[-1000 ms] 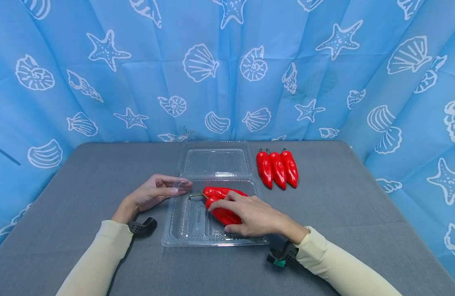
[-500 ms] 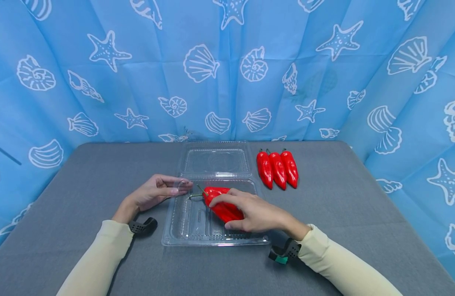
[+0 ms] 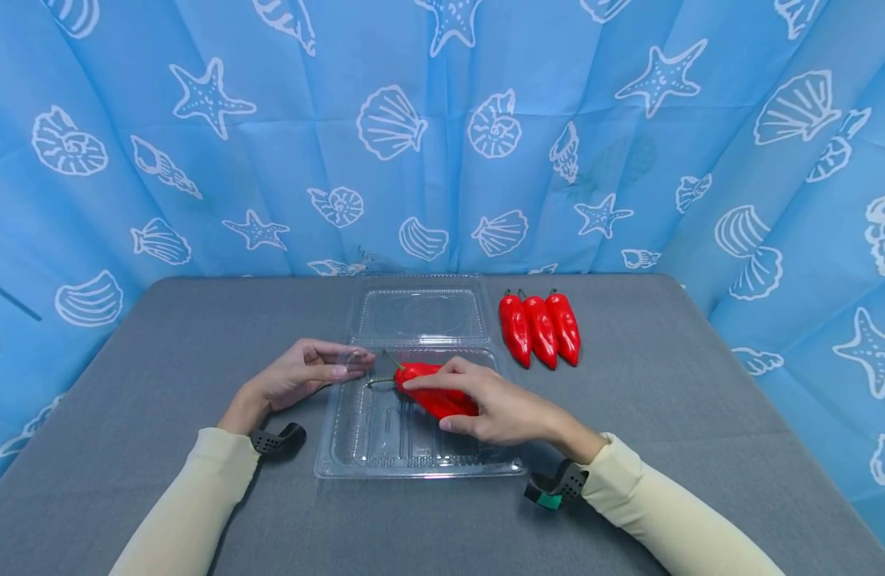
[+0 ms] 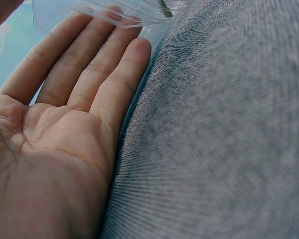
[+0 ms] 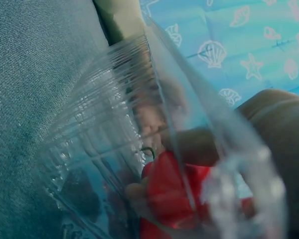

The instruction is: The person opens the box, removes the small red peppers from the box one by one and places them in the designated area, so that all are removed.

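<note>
Grey table (image 3: 162, 336), right hand (image 3: 496, 408) on peppers (image 3: 431, 392), seemingly further back.

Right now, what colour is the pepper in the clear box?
Bright red with a green stem; the pepper in the clear box shows best in the head view.

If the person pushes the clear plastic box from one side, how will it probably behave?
The clear plastic box looks thin and see-through, so it is probably light and would slide easily on the grey table. Its walls seem likely to flex. The left hand rests flat against its edge, perhaps steadying it, while the right hand holds a red pepper inside.
</note>
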The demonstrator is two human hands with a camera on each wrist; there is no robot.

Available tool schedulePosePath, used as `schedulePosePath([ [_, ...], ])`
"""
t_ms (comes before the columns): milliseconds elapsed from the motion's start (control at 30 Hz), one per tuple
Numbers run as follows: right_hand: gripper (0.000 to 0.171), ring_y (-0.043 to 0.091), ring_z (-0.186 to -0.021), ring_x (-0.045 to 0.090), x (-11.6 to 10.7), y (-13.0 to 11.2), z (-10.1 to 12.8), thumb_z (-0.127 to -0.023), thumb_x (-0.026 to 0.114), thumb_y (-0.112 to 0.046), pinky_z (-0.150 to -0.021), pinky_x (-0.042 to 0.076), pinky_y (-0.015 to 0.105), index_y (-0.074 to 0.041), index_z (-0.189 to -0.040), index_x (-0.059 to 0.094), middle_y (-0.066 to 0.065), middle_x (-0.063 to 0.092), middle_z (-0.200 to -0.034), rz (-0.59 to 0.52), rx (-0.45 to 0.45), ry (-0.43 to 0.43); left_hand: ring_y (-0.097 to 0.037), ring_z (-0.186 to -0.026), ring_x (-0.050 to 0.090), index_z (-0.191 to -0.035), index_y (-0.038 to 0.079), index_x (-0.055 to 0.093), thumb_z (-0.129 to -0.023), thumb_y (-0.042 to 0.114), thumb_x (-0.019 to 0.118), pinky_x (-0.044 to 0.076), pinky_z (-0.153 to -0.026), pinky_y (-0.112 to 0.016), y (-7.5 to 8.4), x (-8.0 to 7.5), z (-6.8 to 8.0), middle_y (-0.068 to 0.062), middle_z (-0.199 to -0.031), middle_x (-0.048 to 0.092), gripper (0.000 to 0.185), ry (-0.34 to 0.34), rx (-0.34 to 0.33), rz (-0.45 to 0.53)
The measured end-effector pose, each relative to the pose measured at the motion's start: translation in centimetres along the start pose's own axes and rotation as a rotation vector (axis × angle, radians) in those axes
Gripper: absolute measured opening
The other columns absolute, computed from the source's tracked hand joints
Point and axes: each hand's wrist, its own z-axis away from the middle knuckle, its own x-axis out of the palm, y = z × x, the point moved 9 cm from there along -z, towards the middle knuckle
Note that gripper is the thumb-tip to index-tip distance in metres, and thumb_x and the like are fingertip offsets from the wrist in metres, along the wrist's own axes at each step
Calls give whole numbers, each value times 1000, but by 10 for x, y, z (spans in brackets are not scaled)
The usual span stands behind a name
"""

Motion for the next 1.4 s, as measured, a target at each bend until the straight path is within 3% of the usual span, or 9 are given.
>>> schedulePosePath([
  [867,59,20,-113,52,-8,1,-2,-91,71,-8,-90,54,37,-25,-146,57,-1,57,-130,-98,-56,22,-24,-132,57,-137,-13,54,-97,-6,58,44,-110,-38,3,2,-1,-22,-139,60,42,-1,2,-12],
  [1400,54,22,-113,56,-17,5,-4,-90,76,-23,-88,57,39,-20,-142,61,0,61,-128,-175,-71,91,-25,-130,58,-137,-11,55,-96,-2,61,46,-108,-36,2,0,-1,-22,-138,60,43,21,-20,-48],
])
